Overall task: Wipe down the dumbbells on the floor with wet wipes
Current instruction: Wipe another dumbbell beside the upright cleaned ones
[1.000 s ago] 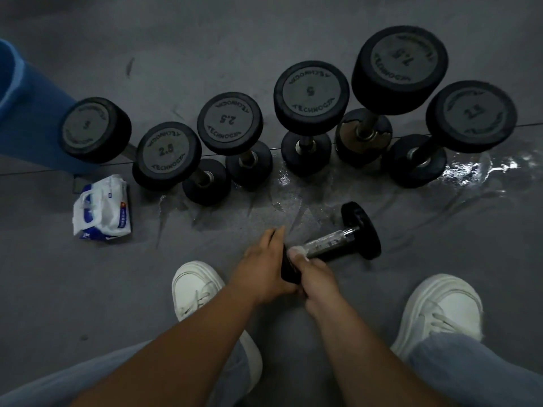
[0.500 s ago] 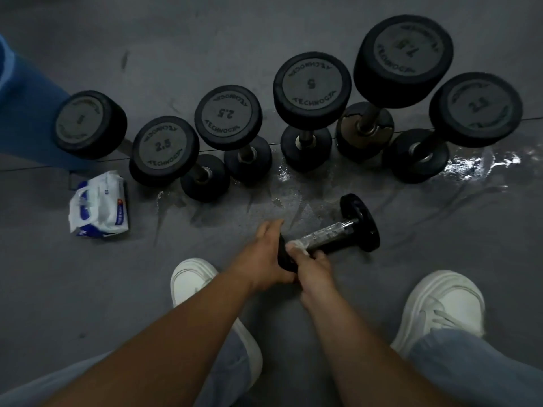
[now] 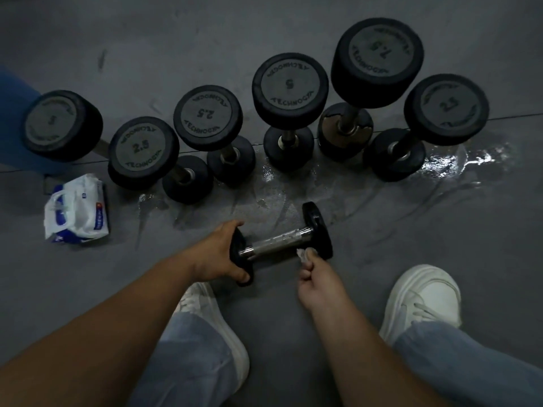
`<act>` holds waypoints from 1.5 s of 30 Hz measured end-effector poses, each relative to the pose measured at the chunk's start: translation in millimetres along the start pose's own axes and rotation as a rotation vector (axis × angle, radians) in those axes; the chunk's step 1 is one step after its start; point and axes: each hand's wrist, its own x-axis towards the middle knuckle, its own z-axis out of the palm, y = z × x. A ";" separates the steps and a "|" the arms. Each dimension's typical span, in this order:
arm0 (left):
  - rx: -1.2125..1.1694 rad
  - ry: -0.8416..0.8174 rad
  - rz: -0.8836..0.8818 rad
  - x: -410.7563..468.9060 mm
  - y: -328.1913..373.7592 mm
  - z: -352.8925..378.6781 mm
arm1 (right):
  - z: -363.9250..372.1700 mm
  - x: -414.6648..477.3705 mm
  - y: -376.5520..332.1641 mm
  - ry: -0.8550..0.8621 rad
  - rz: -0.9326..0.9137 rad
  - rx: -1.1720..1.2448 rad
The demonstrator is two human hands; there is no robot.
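Observation:
A small black dumbbell (image 3: 279, 242) with a shiny metal handle lies on the grey floor between my feet. My left hand (image 3: 219, 254) grips its near-left weight plate. My right hand (image 3: 316, 274) holds a bunched white wet wipe (image 3: 302, 254) against the inner face of the right plate, just below the handle's end. Several larger black dumbbells (image 3: 289, 89) stand on end in a row behind it.
A white and blue pack of wet wipes (image 3: 78, 210) lies on the floor at the left. Wet streaks (image 3: 458, 160) shine on the floor at the right. My white shoes (image 3: 423, 295) flank the dumbbell. A blue object (image 3: 13, 92) sits at far left.
My right hand has slid with the wipe from the left end of the handle to the right plate. The left hand now grasps the left plate more openly.

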 end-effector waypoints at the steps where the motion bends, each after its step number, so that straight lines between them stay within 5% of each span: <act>1: 0.029 0.011 0.008 -3.3 -1.8 0.3 | 0.8 0.5 1.8 -0.009 0.016 0.077; 5: 0.199 0.116 0.066 -12.8 7.0 13.5 | 0.1 -5.4 10.6 0.006 -0.027 0.175; 13: 0.117 0.144 0.058 -14.1 9.3 21.8 | -4.5 -2.8 16.6 0.063 0.139 0.275; 22: 0.085 0.152 0.090 -7.3 5.0 18.0 | 7.5 -19.3 2.5 -0.108 0.158 0.603; 32: 0.053 0.211 0.129 -12.3 1.7 30.8 | 61.9 -10.5 11.5 0.219 -0.046 -0.010; 45: 0.012 0.191 0.127 -12.7 1.6 28.5 | 23.6 -7.1 26.7 0.110 -0.188 -0.224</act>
